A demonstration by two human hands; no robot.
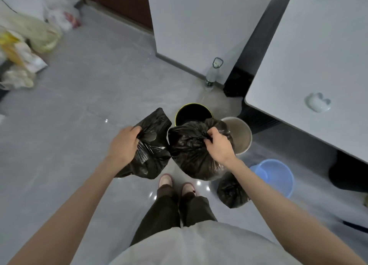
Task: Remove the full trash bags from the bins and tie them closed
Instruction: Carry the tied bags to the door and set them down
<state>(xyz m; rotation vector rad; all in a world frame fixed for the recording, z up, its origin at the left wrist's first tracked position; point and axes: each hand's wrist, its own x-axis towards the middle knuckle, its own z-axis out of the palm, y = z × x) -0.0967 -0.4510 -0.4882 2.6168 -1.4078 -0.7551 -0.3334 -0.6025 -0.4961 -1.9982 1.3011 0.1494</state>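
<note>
My left hand [124,143] grips the gathered top of a full black trash bag [151,157], held above the floor. My right hand [218,147] grips the knotted top of a second full black trash bag [189,157], right beside the first. A third black bag [231,192] rests on the floor by the blue bin [278,175]. Behind the held bags stand a black bin with a yellow rim [191,111] and a beige bin [242,133], both showing bare insides.
A white table [318,65] reaches in from the right with a small white object [318,102] on it. A clear bottle [212,75] stands by the white cabinet [199,25]. Bags and packets [25,45] lie on the grey floor at the left. My feet [177,185] stand below the bags.
</note>
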